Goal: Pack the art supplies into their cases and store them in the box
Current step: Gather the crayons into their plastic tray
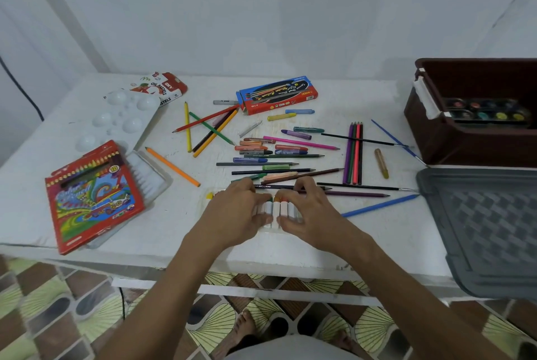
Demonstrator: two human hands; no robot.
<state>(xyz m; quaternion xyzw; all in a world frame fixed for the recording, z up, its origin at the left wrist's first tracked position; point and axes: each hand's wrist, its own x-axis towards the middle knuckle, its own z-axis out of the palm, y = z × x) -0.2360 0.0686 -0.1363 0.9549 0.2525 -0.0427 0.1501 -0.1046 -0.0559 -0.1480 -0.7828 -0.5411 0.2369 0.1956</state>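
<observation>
I have my left hand (238,208) and right hand (308,208) with fingers curled onto the row of oil pastels (276,210) in their clear tray, at six o'clock on the desk (290,252), apparently seating them level. The brown box (465,144) waits at three o'clock, lid off, for finished cases.

desk (290,246): white | storage box (453,141): dark brown | lid (488,229): grey, checker-textured | pencil case (93,197): red, multicolour swirls

2 hands (238,208), 3 cardboard cases (277,95), 1 palette (128,118), 1 box (470,138).
</observation>
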